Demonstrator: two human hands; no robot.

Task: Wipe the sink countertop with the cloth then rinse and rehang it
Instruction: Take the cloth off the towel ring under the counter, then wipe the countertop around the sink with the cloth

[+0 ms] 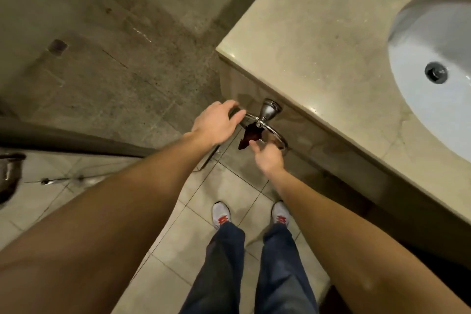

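Maroon cloth (249,136); left hand (217,123), right hand (269,158) outstretched

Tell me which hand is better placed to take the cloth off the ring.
Probably the right hand: it already reaches the cloth hanging from the ring. The left hand is at the ring's far end, off the cloth.

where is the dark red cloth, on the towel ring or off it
On it: the cloth hangs bunched from the towel ring on the counter front, right hand at its lower edge.
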